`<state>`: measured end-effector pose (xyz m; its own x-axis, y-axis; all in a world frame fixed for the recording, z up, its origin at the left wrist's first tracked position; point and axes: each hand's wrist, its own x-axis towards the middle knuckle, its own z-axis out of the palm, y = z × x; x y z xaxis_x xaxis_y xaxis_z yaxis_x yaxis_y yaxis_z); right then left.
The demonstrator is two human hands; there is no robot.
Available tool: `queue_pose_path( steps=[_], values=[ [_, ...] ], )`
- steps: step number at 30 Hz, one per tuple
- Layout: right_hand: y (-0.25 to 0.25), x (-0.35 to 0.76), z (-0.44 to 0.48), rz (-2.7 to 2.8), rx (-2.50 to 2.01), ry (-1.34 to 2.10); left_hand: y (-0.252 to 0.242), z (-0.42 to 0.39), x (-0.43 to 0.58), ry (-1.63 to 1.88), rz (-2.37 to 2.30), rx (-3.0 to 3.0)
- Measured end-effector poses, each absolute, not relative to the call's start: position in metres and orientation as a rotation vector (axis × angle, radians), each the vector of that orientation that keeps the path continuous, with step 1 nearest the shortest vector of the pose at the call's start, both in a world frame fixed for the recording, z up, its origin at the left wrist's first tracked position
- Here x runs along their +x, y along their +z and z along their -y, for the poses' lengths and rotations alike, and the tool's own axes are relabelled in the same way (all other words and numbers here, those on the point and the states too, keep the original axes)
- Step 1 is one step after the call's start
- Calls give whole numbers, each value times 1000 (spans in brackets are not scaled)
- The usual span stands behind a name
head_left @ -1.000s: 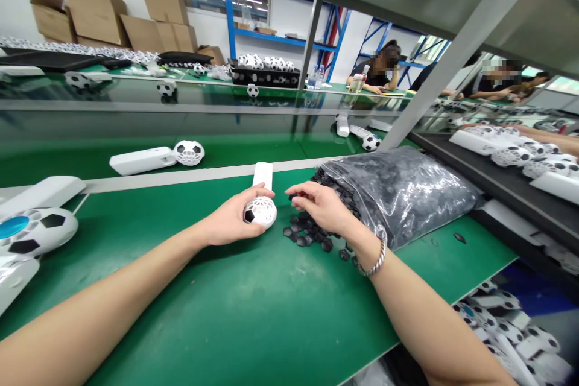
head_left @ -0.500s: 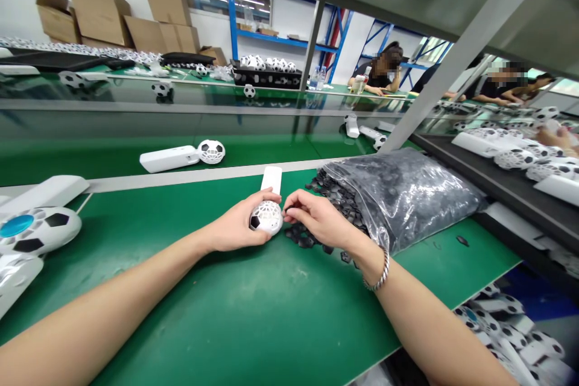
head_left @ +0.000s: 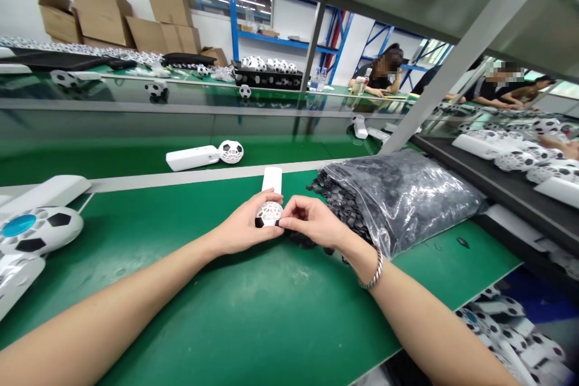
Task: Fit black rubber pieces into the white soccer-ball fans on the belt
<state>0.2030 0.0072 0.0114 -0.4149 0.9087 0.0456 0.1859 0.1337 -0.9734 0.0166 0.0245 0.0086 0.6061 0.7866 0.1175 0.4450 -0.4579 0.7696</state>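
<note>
My left hand (head_left: 242, 228) is wrapped round the round football-patterned head of a white hand-held fan (head_left: 270, 194), whose handle points away from me on the green bench (head_left: 253, 307). My right hand (head_left: 312, 222) pinches its fingers against the right side of that head; whatever small piece sits between the fingertips is hidden. Just behind my right hand lies a heap of small black pentagon pieces (head_left: 335, 202) spilling from a clear plastic bag (head_left: 402, 193).
A finished fan (head_left: 203, 155) rides the green conveyor behind. More fans (head_left: 31, 232) lie at the left edge and in a bin (head_left: 511, 332) below right. A slanted metal post (head_left: 456, 54) rises on the right. Other people sit at far benches.
My right hand left the pile of black pieces and came across to the fan's head, where it now pinches. The fan on the conveyor has travelled to the right.
</note>
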Motion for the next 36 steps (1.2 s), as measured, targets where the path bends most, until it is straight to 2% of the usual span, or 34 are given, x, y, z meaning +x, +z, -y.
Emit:
queue_pose_path(
  steps=[24, 31, 36],
  values=[
    [1, 198, -11, 1757, -1127, 1277, 6, -19, 20, 691, -929, 2106],
    [-4, 201, -20, 1979, -1167, 794, 3, -22, 18, 690, -976, 1985],
    [-4, 228, -50, 2134, -1685, -39, 2, -22, 18, 685, -951, 2077]
  ],
)
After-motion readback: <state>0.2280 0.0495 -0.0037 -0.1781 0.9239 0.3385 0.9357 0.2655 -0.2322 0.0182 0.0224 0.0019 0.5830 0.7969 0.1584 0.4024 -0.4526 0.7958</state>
